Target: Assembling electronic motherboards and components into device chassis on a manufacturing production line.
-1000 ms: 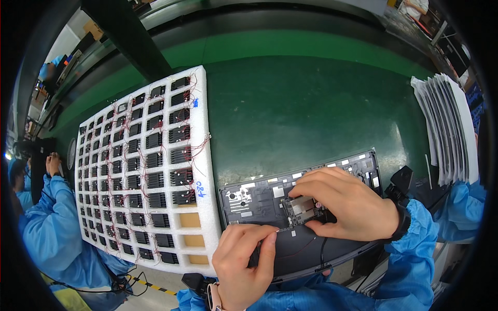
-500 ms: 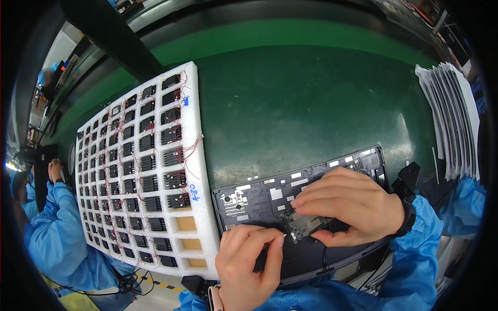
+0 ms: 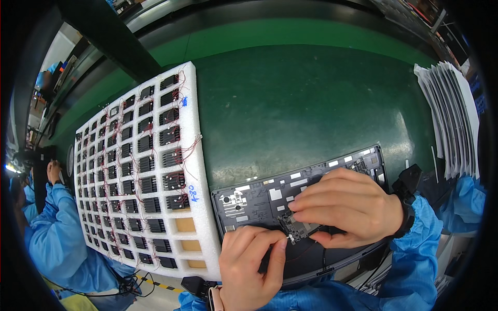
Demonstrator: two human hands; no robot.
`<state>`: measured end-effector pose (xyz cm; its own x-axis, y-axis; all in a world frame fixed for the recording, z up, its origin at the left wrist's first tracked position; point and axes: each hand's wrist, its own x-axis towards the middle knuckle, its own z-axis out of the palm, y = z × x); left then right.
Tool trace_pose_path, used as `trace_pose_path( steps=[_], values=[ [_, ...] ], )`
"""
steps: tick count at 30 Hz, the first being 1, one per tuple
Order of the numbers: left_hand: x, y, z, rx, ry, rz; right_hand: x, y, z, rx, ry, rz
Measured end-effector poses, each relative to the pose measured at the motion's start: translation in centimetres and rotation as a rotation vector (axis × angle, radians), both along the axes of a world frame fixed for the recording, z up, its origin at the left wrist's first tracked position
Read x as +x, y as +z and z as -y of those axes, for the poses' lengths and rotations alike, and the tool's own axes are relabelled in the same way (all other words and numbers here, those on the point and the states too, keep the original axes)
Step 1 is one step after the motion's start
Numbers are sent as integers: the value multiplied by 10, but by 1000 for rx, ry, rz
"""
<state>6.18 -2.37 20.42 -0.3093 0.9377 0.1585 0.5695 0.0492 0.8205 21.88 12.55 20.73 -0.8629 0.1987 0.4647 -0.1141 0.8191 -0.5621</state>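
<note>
And there on the white tray (image 3: 201, 228), blue handwriting (image 3: 192, 194) stands out on the right-hand border, a short string running up the foam! Further along that same border, toward the far corner, sits a second blue mark (image 3: 184, 102), smaller, more of a scribble, and I can't make it out. Down on the floor, black-and-yellow warning tape (image 3: 165, 286) shows below the tray's near edge.

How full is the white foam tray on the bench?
Mostly full. In the white foam tray, black finned parts sit in most compartments, but three compartments toward its near right corner show only tan bottoms.
</note>
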Motion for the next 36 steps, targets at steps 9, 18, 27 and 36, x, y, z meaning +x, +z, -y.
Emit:
trace_pose_path(
  steps=[9,18,27,36],
  values=[
    [-4,4,0,-75,-73,38,-1,0,2,91,-16,-55],
    [-5,9,-2,-128,-98,91,-1,0,2,122,-23,-54],
    [-7,5,0,-135,-112,103,0,-1,2,136,-9,-56],
    [-3,15,-2,-152,-100,112,-1,-3,3,183,-17,-88]
  ],
)
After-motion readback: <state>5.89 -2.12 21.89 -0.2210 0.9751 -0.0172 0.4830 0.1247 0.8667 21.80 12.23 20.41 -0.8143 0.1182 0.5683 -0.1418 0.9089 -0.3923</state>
